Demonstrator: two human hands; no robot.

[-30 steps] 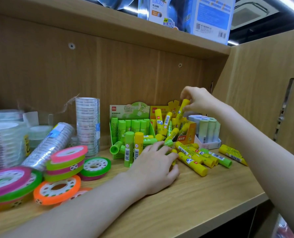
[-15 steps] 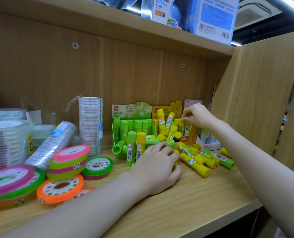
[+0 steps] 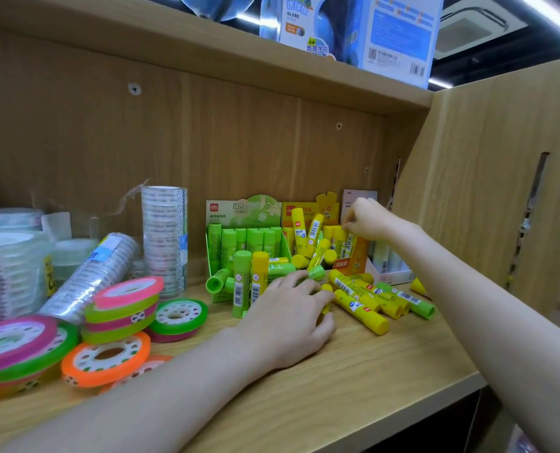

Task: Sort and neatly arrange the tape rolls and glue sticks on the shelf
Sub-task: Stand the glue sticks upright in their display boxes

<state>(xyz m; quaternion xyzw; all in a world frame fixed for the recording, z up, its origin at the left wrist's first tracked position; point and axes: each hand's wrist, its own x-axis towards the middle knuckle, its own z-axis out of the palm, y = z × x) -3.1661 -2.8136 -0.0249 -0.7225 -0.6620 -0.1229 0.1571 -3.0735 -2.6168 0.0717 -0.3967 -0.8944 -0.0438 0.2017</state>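
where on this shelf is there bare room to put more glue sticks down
Bare wood runs along the shelf's front edge, in front of the left hand and the loose yellow sticks. The left side is crowded with coloured tape rolls; the back is filled by the green box and orange box, where the right hand works.

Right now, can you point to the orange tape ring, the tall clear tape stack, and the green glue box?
orange tape ring [image 3: 106, 358], head view, top face.
tall clear tape stack [image 3: 164, 237], head view, side wall.
green glue box [image 3: 242, 211], head view, back card.
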